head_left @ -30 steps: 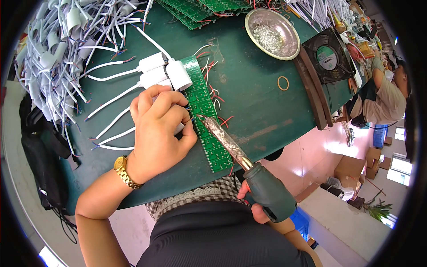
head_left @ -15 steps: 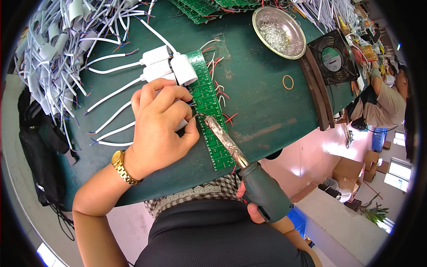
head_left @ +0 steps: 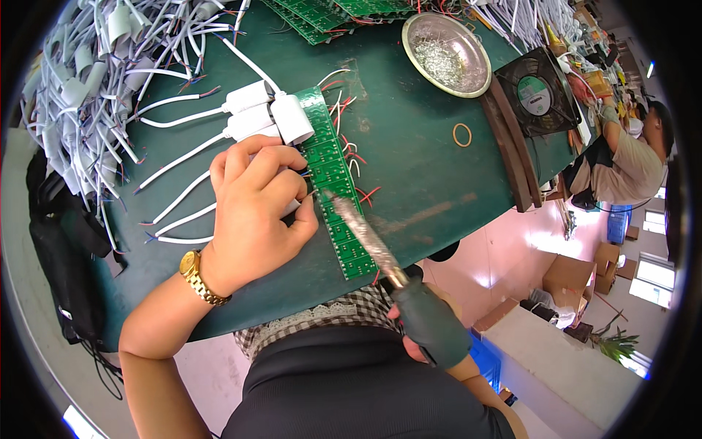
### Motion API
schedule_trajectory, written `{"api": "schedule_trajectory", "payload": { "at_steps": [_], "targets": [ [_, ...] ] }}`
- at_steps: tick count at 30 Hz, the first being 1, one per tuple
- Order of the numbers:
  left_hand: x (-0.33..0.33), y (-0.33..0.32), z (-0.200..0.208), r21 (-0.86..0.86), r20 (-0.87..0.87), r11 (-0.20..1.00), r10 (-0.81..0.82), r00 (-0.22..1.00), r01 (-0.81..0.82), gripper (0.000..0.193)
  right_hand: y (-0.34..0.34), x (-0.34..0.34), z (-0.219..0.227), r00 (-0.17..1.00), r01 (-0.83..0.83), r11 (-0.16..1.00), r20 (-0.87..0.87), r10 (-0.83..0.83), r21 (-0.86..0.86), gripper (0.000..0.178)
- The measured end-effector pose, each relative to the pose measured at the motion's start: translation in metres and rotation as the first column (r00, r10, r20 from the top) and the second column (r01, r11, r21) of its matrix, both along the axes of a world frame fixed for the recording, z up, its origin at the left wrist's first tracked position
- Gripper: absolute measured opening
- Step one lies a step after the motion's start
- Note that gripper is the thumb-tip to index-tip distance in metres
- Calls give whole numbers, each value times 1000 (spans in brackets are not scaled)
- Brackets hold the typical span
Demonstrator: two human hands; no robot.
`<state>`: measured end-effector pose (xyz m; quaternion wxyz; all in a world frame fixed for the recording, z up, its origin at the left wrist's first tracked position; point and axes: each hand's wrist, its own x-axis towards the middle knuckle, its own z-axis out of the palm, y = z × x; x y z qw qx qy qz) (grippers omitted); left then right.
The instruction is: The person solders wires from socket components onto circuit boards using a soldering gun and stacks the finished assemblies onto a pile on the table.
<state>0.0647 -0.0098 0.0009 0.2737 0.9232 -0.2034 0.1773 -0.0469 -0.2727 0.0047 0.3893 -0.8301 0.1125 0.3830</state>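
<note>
A strip of green circuit boards (head_left: 327, 164) lies on the green table in front of me. My left hand (head_left: 257, 201), with a gold watch (head_left: 191, 271) on its wrist, is closed in a pinch at the strip's left edge. Between its fingers is a white-sleeved cable (head_left: 291, 208), mostly hidden by the hand. My right hand (head_left: 412, 347) is wrapped round the dark handle of a soldering iron (head_left: 376, 245). The iron's tip is over the strip, close to my left fingertips; whether it touches is unclear. Several white cable housings (head_left: 292, 121) sit along the strip's left edge above my left hand.
Many white cables (head_left: 80, 88) are heaped at the far left. A metal bowl (head_left: 479, 80) with bright scraps, a rubber band (head_left: 461, 134), dark bars (head_left: 512, 154) and a fan (head_left: 537, 95) are on the right. More circuit boards (head_left: 307, 18) lie at the back. Another person (head_left: 632, 161) sits at the far right.
The whole view has shifted slightly. The soldering iron has moved a little, with its handle lower and its tip blurred. My left hand keeps its pinch at the same place on the strip.
</note>
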Motion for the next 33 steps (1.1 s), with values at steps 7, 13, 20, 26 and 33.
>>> {"api": "schedule_trajectory", "payload": {
  "at_steps": [7, 13, 20, 26, 33],
  "targets": [
    [0, 0, 0, -8, 1, 1000, -1, 1000, 1, 20, -18, -7, -9, 751, -163, 807, 602, -272, 567, 44],
    [-1, 1, 1, 5, -17, 1000, -7, 1000, 8, 18, -13, -9, 4, 873, -47, 795, 412, -262, 604, 58],
    [0, 2, 1, -11, -19, 1000, -3, 1000, 2, 20, -14, -20, -18, 867, -40, 764, 402, -294, 644, 65],
    [0, 7, 2, -80, -33, 996, -42, 999, 39, 22, -13, -11, -12, 844, -179, 801, 508, -174, 572, 61],
    [0, 6, 0, -10, -24, 999, -44, 999, 44, 23, -13, -6, -9, 852, -171, 814, 498, -160, 555, 61]
  ]
}}
